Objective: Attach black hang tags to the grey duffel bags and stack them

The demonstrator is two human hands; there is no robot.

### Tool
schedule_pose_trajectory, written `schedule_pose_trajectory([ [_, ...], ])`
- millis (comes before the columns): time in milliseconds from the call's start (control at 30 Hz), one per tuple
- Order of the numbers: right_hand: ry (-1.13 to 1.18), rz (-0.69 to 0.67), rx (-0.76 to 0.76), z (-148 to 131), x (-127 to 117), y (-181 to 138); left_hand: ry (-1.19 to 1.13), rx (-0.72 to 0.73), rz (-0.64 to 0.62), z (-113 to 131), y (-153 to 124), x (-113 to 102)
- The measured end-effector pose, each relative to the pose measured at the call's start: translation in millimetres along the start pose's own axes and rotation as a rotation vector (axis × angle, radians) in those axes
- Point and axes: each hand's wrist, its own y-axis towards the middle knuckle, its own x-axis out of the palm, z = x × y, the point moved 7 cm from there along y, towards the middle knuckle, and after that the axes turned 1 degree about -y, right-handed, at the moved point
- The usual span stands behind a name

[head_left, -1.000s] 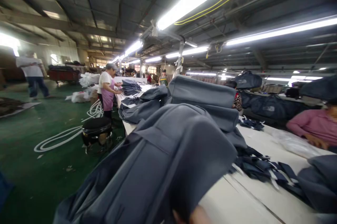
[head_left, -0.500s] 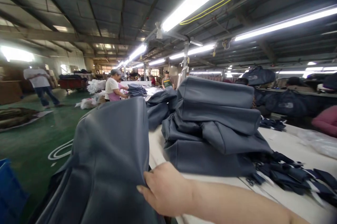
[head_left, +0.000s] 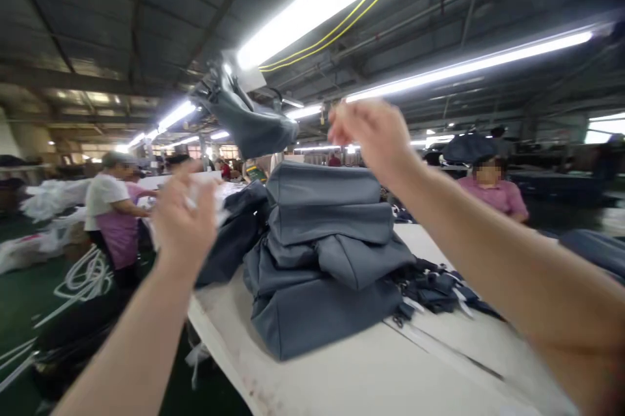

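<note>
A dark blue-grey bag (head_left: 254,126) hangs in mid-air above the table, tilted, with straps or buckles blurred at its upper left. My left hand (head_left: 185,221) is raised below and left of it, fingers apart and smeared by motion. To the right of the bag, my right hand (head_left: 371,136) is up with loosely bent fingers, not touching it. Under and between both arms stands a stack of blue-grey bags (head_left: 332,221) on the white table (head_left: 342,370).
Dark straps with buckles (head_left: 439,289) lie right of the stack. A person in a white top and purple apron (head_left: 114,208) stands at the left, another in pink (head_left: 508,198) at the right. White cord (head_left: 85,276) lies on the left floor. A long light (head_left: 312,6) hangs overhead.
The bag gripped at the left by one hand has left the table side and is now airborne, apart from both hands. My left hand has come into view; my right has risen. The view has turned right.
</note>
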Motion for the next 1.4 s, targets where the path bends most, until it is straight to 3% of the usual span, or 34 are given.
schedule_pose_trajectory([
  [33, -0.049, -0.147, -0.016, 4, 7, -59, -0.121, -0.01, -0.19, -1, -48, 36],
  [67, -0.073, -0.327, 0.053, 15, 17, -124, -0.236, -0.028, -0.407, -3, -104, 72],
  [100, -0.082, -0.475, 0.153, 27, 26, -191, -0.314, -0.072, -0.531, -7, -162, 99],
  [167, -0.092, -0.657, 0.501, 58, 31, -315, -0.448, -0.219, -0.726, -16, -270, 140],
  [200, -0.092, -0.661, 0.699, 71, 25, -366, -0.499, -0.298, -0.773, -18, -314, 154],
  [267, -0.038, -0.559, 1.029, 84, 4, -437, -0.6, -0.425, -0.878, -8, -379, 173],
  [333, -0.012, -0.419, 1.2, 76, -24, -470, -0.73, -0.599, -0.98, 15, -420, 184],
  [400, -0.078, -0.342, 1.213, 56, -51, -475, -0.879, -0.841, -1.123, 48, -451, 192],
  [467, -0.219, -0.381, 1.194, 36, -72, -476, -1.015, -1.075, -1.315, 90, -483, 198],
  [533, -0.348, -0.481, 1.229, 26, -88, -486, -1.109, -1.186, -1.526, 132, -512, 199],
  [600, -0.432, -0.519, 1.257, 21, -105, -501, -1.174, -1.129, -1.686, 168, -530, 195],
  [733, -0.37, -0.347, 1.243, 14, -151, -516, -1.19, -0.841, -1.915, 214, -536, 185],
  [833, -0.434, -0.158, 1.203, 13, -201, -509, -1.116, -0.764, -1.945, 222, -523, 188],
  [933, -0.528, 0.187, 1.116, 14, -246, -499, -1.059, -0.775, -1.92, 218, -516, 194],
  [1033, -0.201, 0.584, 1.143, 23, -255, -510, -1.013, -0.774, -1.916, 214, -517, 190],
  [1133, 0.274, 0.755, 1.24, 37, -232, -525, -0.987, -0.776, -1.896, 210, -519, 186],
  [1200, 0.328, 0.702, 1.283, 39, -224, -527, -0.97, -0.747, -1.871, 205, -515, 188],
  [1267, 0.139, 0.538, 1.303, 34, -227, -524, -0.901, -0.694, -1.834, 198, -506, 192],
  [1333, -0.127, 0.245, 1.29, 23, -228, -515, -0.827, -0.679, -1.806, 193, -496, 196],
  [1400, -0.266, -0.135, 1.244, 7, -218, -503, -0.825, -0.724, -1.821, 197, -491, 193],
])
